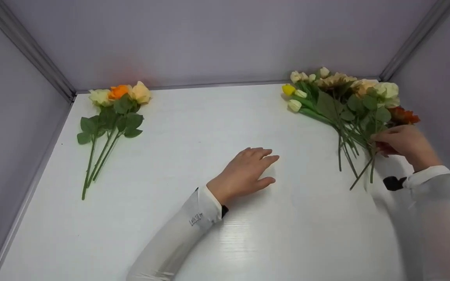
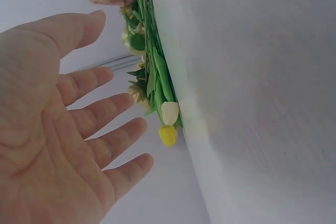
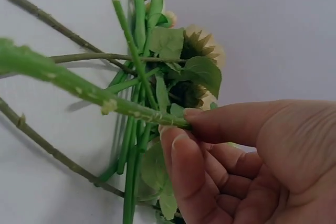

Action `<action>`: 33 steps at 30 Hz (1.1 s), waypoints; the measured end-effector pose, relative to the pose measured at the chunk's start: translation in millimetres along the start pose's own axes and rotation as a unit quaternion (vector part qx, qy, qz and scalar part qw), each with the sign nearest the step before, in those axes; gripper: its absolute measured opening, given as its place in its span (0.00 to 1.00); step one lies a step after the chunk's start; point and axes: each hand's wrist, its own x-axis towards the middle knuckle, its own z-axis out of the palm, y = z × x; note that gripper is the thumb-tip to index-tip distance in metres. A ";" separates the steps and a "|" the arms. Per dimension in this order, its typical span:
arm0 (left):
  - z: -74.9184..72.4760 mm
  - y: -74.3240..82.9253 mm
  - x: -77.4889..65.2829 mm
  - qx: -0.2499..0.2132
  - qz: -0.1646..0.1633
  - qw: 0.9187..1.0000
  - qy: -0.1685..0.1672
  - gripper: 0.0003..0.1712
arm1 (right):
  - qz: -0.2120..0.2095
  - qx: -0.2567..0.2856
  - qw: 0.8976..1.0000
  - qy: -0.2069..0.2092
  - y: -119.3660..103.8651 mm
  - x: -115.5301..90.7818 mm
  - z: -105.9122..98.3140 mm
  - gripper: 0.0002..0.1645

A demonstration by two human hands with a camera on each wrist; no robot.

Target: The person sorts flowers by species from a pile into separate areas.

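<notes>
Between thumb and forefinger, my right hand [image 1: 408, 143] pinches a thorny green flower stem [image 3: 84, 88] at the right-hand pile. This pile holds white tulips [image 1: 294, 105], a yellow tulip [image 1: 288, 89], large beige blooms [image 1: 336, 80], a pale green-white rose [image 1: 387, 93] and a red-orange flower [image 1: 404, 116]. Its stems cross one another and point toward the front. The bloom on the pinched stem is hidden in the right wrist view. Over the middle of the table my left hand [image 1: 244, 171] is held with spread fingers and an empty palm.
At the left of the white table [image 1: 193, 128] lie three roses side by side: a cream one [image 1: 100, 97], an orange one [image 1: 118, 91] and a peach one [image 1: 140, 93]. Grey panels [image 1: 225, 43] enclose the table at the back and both sides.
</notes>
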 end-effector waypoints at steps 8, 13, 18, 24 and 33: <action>-7.0 -5.0 -4.9 -0.126 -0.043 0.991 0.033 0.24 | -0.054 0.111 0.991 0.041 -36.8 -3.4 23.9 0.37; -9.9 -8.8 -6.7 -0.261 -0.099 0.960 0.035 0.20 | -0.090 0.202 0.975 0.023 -73.2 -1.5 63.2 0.33; -8.7 -15.8 -5.1 -0.374 -0.144 0.915 0.041 0.19 | -0.136 0.318 0.938 -0.016 -112.4 1.4 115.6 0.24; -5.8 -24.1 -2.6 -0.474 -0.176 0.862 0.038 0.20 | -0.202 0.382 0.899 -0.070 -149.9 -1.1 165.9 0.19; -7.7 -30.4 -2.9 -0.519 -0.188 0.833 0.047 0.10 | -0.233 0.395 0.883 -0.100 -167.5 -4.2 192.3 0.17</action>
